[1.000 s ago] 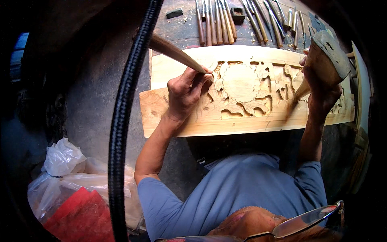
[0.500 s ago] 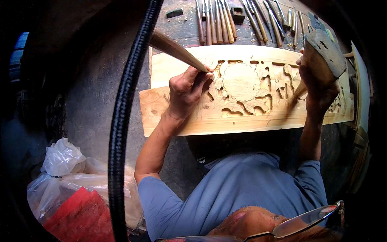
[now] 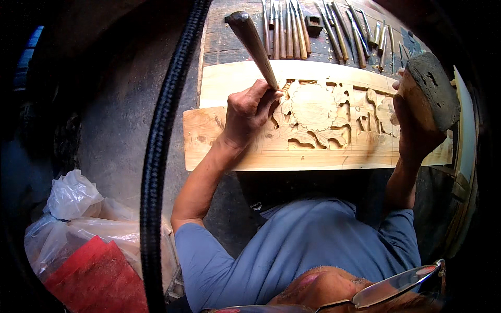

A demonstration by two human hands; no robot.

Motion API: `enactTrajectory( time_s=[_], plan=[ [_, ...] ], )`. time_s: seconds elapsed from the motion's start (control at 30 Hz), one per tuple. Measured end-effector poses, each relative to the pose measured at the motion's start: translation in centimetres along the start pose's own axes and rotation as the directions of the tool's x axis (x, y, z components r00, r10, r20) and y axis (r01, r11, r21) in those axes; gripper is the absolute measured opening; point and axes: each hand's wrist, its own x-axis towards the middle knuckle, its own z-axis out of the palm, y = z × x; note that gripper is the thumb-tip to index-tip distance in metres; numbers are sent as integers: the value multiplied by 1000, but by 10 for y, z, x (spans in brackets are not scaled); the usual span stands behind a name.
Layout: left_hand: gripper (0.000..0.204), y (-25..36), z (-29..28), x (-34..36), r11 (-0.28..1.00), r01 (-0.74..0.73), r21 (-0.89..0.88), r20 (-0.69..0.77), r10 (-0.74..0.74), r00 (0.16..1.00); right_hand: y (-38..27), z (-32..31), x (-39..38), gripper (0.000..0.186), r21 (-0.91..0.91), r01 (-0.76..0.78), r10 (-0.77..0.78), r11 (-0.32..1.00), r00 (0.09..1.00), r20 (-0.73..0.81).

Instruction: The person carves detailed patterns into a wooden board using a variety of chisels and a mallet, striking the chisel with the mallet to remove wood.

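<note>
My left hand (image 3: 246, 112) is closed low around a carving chisel (image 3: 254, 49), its wooden handle leaning up and to the left. The blade end is hidden by my fingers, close to a carved scalloped round on the pale wooden board (image 3: 323, 159). Pierced openings and raised leaf shapes surround that round. On the right, my right hand (image 3: 417, 135) grips a worn wooden mallet (image 3: 430, 88), lifted above the board's right end and apart from the chisel. The mallet's handle is mostly hidden by its head and my hand.
Several chisels (image 3: 289, 36) lie in a row beyond the board, with more carving tools (image 3: 360, 39) to their right. A small dark block (image 3: 313, 24) sits among them. A tied plastic bag (image 3: 73, 195) and red cloth-like sheet (image 3: 99, 276) are at lower left. A dark braided cord (image 3: 156, 151) crosses the view.
The chisel's handle has swung toward upright, its top now showing right of the cord. My right hand and the mallet have moved outward to the right.
</note>
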Motion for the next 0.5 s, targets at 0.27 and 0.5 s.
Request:
enactTrajectory(
  time_s=[0.27, 0.5],
  plan=[
    [22, -3, 1, -1, 1000, -16, 5, 5, 16, 1000, -3, -4, 0, 56, 48, 9, -9, 999, 1000, 3],
    [19, -3, 4, 1, 999, -31, -34, -49, 30, 998, 4, -4, 0, 60, 102, 43, -43, 994, 999, 2]
  ],
)
